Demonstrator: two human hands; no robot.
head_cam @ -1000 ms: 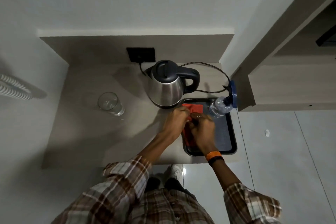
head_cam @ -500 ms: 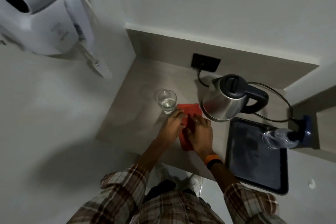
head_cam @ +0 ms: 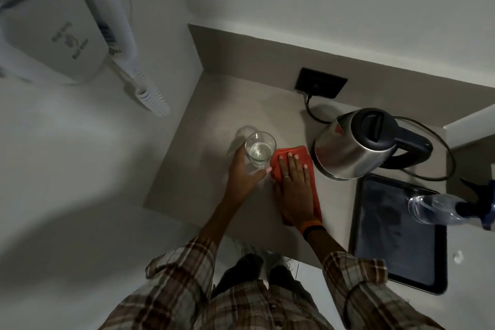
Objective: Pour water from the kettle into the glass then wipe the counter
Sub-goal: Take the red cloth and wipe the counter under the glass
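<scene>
Left hand (head_cam: 245, 174) wraps glass (head_cam: 259, 149), I lift it clear; right hand (head_cam: 294, 182) fingers spread flat, pressing red cloth (head_cam: 312, 177) to wipe tabletop (head_cam: 203, 169) beside kettle (head_cam: 351, 150).

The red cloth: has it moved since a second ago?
Yes. The red cloth left the black tray, passed in front of the kettle, and now lies flat on the counter beside the glass, under the right hand.
</scene>
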